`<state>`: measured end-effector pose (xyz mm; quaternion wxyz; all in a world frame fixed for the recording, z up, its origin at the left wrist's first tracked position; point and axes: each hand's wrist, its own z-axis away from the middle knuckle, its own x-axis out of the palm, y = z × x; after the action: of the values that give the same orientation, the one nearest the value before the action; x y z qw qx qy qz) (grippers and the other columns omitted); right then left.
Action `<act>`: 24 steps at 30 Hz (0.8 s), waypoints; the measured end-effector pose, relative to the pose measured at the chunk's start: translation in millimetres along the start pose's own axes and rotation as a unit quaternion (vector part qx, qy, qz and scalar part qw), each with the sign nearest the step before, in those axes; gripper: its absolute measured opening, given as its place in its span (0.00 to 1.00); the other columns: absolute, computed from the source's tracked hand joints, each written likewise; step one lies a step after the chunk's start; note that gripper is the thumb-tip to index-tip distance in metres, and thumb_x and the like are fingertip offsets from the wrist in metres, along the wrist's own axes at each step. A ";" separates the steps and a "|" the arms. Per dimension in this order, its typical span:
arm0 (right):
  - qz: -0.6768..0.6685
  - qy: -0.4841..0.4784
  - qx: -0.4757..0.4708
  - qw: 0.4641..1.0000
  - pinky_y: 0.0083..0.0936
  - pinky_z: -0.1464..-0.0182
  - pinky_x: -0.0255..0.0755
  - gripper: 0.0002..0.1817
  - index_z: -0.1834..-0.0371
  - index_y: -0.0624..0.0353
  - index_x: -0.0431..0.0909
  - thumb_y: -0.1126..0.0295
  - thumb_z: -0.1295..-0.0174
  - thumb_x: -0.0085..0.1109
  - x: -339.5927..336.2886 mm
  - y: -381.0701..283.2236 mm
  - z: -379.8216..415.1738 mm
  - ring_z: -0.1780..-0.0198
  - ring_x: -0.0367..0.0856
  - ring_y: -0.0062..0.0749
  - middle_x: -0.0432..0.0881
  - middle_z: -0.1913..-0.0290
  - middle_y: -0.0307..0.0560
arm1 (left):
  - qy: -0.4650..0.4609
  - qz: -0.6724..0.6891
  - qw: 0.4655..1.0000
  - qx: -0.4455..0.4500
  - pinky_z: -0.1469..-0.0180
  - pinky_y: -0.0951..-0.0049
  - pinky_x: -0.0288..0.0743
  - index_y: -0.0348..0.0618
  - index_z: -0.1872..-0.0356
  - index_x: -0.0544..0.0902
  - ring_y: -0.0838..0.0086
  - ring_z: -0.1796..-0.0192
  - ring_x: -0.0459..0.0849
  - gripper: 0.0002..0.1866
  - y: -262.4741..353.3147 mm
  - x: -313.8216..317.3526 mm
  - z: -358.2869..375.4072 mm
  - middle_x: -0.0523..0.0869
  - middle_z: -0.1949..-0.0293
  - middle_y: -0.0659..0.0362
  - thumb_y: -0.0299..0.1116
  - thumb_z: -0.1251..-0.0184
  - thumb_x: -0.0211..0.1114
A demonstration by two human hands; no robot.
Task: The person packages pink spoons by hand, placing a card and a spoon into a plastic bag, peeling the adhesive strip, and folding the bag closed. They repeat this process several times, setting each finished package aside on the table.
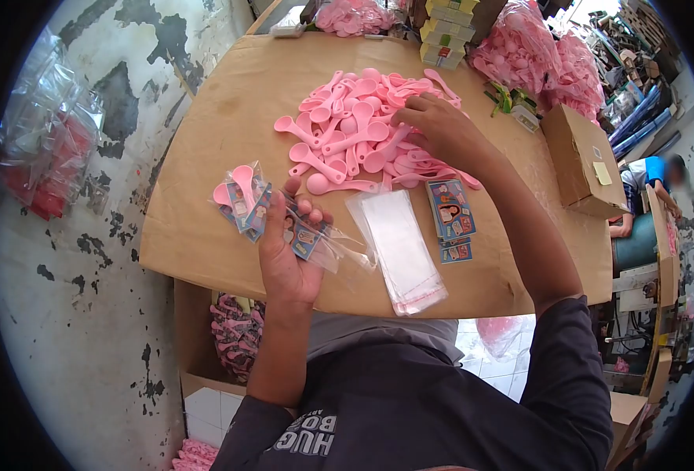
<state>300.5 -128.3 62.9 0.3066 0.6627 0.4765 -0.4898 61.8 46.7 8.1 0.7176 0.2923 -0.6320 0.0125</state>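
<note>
My left hand is closed on a clear plastic bag with a blue printed card inside. Just beyond its thumb lie small filled bags, with pink measuring spoons and cards showing through the plastic. My right hand reaches into a heap of double-ended pink measuring spoons, its fingers bent around a spoon at the right side. Between my hands, a stack of flat clear bags lies near the table edge. Beside it sits a stack of printed cards.
A brown cardboard box stands on the right of the paper-covered table. Large bags of pink spoons and stacked yellowish packs line the back. Another person sits at the far right. Clear bags hang on the left wall.
</note>
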 end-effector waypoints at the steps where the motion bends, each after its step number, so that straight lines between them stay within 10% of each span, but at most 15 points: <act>1: 0.000 0.001 0.001 1.000 0.38 0.39 0.74 0.13 0.52 0.55 0.85 0.75 0.40 0.66 -1.7 0.4 2.2 0.43 0.80 0.41 0.84 0.50 0.44 | -0.002 0.002 1.000 0.004 0.49 0.71 0.80 0.38 0.41 0.78 0.78 0.62 0.80 0.18 1.5 -0.7 -0.6 0.81 0.65 0.63 0.42 0.19 0.61; 9: -0.184 0.014 0.162 0.969 0.32 0.61 0.75 0.09 0.58 0.61 0.82 0.72 0.39 0.71 -49.0 -25.3 51.4 0.64 0.84 0.29 0.81 0.67 0.43 | -0.010 0.002 0.988 0.157 0.43 0.67 0.79 0.38 0.41 0.79 0.74 0.59 0.81 0.19 -1.8 15.1 -14.7 0.83 0.63 0.60 0.42 0.21 0.63; 13: -0.516 0.059 0.300 0.800 0.17 0.61 0.75 0.13 0.51 0.62 0.80 0.75 0.36 0.71 -40.1 -81.3 115.8 0.63 0.82 0.14 0.83 0.67 0.33 | -0.071 0.013 0.977 0.199 0.39 0.62 0.79 0.37 0.39 0.77 0.72 0.57 0.83 0.21 0.1 15.7 -17.8 0.84 0.60 0.58 0.43 0.21 0.63; 24: -0.635 0.052 0.305 0.707 0.15 0.58 0.77 0.16 0.47 0.65 0.77 0.77 0.35 0.70 -9.1 -145.5 127.6 0.57 0.85 0.16 0.85 0.60 0.39 | -0.154 -0.082 0.984 0.021 0.40 0.64 0.78 0.37 0.35 0.75 0.72 0.53 0.83 0.24 -52.1 36.7 2.5 0.83 0.59 0.60 0.47 0.18 0.57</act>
<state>118.8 -190.6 37.8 -0.3212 0.2850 0.6244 -0.6525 87.0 -10.4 20.7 0.6039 0.3562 -0.7087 -0.0786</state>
